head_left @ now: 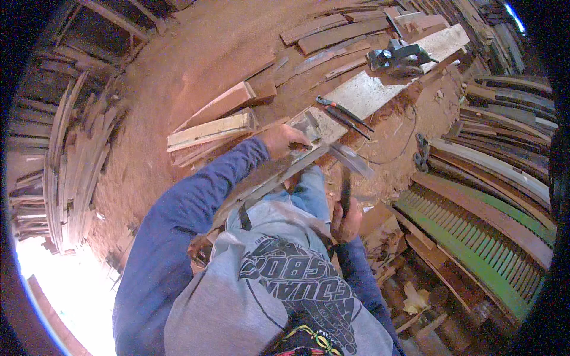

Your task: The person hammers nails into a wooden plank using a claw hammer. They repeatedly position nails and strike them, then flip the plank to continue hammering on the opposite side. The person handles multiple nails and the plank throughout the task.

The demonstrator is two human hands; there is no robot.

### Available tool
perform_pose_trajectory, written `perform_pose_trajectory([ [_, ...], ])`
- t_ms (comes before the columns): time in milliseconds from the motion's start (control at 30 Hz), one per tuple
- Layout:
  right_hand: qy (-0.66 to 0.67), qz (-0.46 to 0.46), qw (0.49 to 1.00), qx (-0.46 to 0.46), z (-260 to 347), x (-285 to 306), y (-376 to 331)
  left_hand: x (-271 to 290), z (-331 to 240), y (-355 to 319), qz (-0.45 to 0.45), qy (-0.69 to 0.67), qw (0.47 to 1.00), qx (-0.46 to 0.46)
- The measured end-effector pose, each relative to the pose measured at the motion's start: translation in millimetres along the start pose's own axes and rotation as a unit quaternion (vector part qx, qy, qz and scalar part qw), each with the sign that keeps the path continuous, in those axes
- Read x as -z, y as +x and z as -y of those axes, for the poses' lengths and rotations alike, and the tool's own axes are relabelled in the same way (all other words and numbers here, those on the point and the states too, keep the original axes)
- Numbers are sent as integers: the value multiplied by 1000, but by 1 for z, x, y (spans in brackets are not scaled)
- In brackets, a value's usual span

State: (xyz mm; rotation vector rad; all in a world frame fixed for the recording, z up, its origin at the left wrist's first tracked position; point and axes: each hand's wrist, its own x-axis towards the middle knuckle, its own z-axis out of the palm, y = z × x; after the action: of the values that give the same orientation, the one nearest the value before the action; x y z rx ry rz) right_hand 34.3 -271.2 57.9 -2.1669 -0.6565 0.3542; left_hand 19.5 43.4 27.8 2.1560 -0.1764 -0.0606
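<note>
Bunching up nearest the camera, a loose grey shirt with black printing [237,291] is covering the person's front, and just beyond it the work is lying: a narrow, grey-brown wooden beam [297,161] at the near end of a long, pale, dust-marked wooden plank [363,92]. Over the beam's top the left hand [286,141] is resting with its fingers curling; whether they are pinching the small dark bit beneath them, I cannot tell. Off the beam's right edge, the right hand [347,221] is closing firmly around a dark, rod-like handle [345,188], while a blurred grey bar [353,162] is slanting near its upper end; whether the two are joining is unclear. Judging by these poses, the work is seemingly under way, yet no finished result is showing, and how much is remaining cannot be judged. Farther out, long-handled black-and-red metal pincers [336,108] are lying across the plank's near part, and a black corded power tool [399,58] is sitting toward its far end. Beyond the plank's left edge, pale wedge-shaped timber offcuts [211,132] are resting on reddish, dusty ground [178,47]; well off its right edge, a green slatted wooden panel [475,243] is lying among stacked boards.
</note>
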Motion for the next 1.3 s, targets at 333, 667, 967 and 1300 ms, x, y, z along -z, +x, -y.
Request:
perform_pose_trajectory([
  [333, -48, 49, 997, -23, -29, -6, -8, -4, 9, -2, 23, 19, 1000, -4],
  [667, -37, 38, 993, -103, -63, 14, -26, -40, -29, -1, -97, 41, 991, 78],
  [967, -37, 65, 979, -188, -83, 24, -85, -126, 26, -23, -42, 174, 981, -76],
  [1300, -57, 88, 992, -63, -51, 33, -41, -117, -6, 14, -315, 52, 948, -3],
])
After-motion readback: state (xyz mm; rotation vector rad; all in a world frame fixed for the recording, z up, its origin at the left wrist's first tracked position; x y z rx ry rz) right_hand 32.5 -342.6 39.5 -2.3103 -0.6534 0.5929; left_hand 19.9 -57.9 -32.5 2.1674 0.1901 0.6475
